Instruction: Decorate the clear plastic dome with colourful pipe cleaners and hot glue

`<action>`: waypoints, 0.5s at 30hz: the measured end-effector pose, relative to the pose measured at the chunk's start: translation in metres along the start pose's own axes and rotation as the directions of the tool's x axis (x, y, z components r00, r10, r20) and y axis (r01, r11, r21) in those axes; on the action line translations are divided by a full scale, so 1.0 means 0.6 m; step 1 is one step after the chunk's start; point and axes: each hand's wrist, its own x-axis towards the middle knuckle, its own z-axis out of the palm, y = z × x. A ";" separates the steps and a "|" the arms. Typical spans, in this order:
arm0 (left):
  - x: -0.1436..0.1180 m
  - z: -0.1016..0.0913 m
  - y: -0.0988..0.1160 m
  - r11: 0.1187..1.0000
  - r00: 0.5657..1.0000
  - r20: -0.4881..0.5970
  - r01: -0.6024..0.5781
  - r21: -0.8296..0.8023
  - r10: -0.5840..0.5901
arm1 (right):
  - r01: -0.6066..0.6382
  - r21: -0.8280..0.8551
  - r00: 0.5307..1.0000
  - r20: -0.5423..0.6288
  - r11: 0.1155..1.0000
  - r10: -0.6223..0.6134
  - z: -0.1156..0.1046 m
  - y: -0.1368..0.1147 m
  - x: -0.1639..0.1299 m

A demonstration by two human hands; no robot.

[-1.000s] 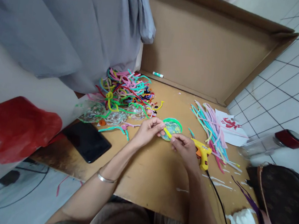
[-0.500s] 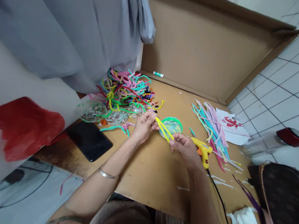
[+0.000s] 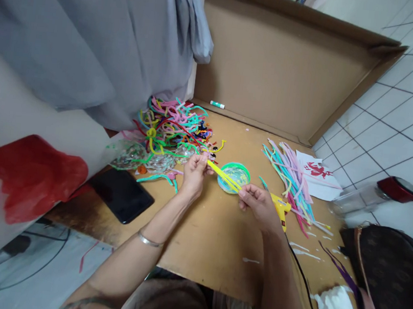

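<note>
Between my two hands a yellow pipe cleaner (image 3: 225,176), doubled into two near-parallel strands, is stretched out above the table. My left hand (image 3: 194,173) pinches its upper left end. The lower right end sits in the closed fingertips of my right hand (image 3: 257,203). Just behind the strands stands a small round dish (image 3: 235,168) with a green rim and a mottled inside. A yellow glue gun (image 3: 280,212) lies beside my right hand, partly hidden by it.
A tangled heap of coloured pipe cleaners (image 3: 175,121) and clear plastic pieces (image 3: 129,155) lie left. A black phone (image 3: 123,195) is near the left edge. Loose pipe cleaners (image 3: 291,171), printed paper (image 3: 317,173), a bottle (image 3: 364,195) and a brown bag (image 3: 393,277) are right. Cardboard (image 3: 268,62) rises behind.
My hands have moved apart, the left one leftward and the right one slightly right. The yellow strands are now straighter and closer together. The view has shifted slightly.
</note>
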 end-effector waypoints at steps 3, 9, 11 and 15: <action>-0.002 0.002 0.001 0.999 0.999 0.008 0.033 0.023 -0.033 | 0.005 -0.077 0.998 -0.062 0.997 -0.009 -0.006 -0.002 -0.001; -0.005 0.005 0.009 0.988 0.988 0.026 0.155 -0.025 -0.154 | 0.083 -0.119 0.978 -0.181 0.989 -0.104 -0.013 0.005 0.002; -0.004 0.004 0.010 0.990 0.990 -0.004 0.144 -0.015 -0.144 | 0.133 -0.097 0.966 -0.208 0.986 -0.151 -0.012 0.009 0.003; -0.003 0.003 0.011 0.987 0.986 -0.030 0.161 -0.015 -0.161 | 0.256 -0.075 0.934 -0.237 0.964 -0.267 -0.008 0.015 0.006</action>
